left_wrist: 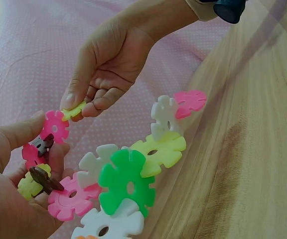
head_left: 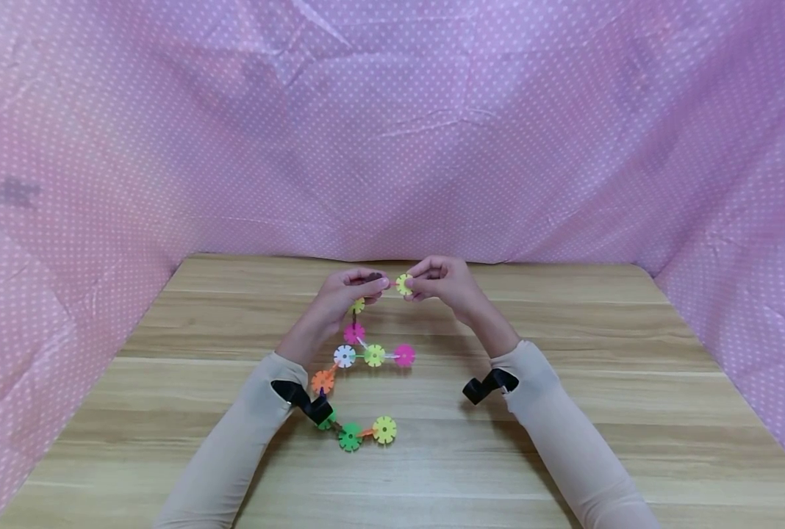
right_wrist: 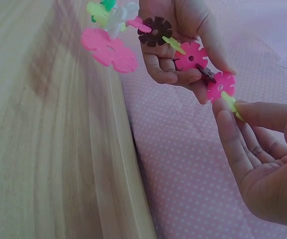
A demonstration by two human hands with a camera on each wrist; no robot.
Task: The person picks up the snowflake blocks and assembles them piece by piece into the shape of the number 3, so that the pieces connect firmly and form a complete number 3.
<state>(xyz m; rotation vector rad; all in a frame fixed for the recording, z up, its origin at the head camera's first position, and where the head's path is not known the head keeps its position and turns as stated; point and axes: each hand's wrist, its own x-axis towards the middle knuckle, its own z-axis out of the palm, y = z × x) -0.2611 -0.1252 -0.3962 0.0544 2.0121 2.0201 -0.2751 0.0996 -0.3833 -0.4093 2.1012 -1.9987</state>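
My left hand (head_left: 334, 300) grips a chain of slotted snowflake discs near its far end, thumb against a pink disc (left_wrist: 55, 130). A yellow disc (head_left: 402, 285) is pinched between the thumb and fingers of my right hand (head_left: 453, 289). In the right wrist view, that yellow disc meets the pink disc edge to edge; how deep the slots sit cannot be told. Brown, pink and yellow discs lie along the left palm. From there the chain runs down with a pink disc (head_left: 354, 333), a white disc (head_left: 344, 356) and an orange disc (head_left: 323, 381).
A side branch ends in a pink disc (head_left: 403, 355). The chain's near end has a green disc (head_left: 350, 437) and a yellow disc (head_left: 384, 430), partly behind the left wrist's black camera mount (head_left: 309, 404). Pink dotted cloth (head_left: 392, 132) hangs behind the wooden table (head_left: 597, 441).
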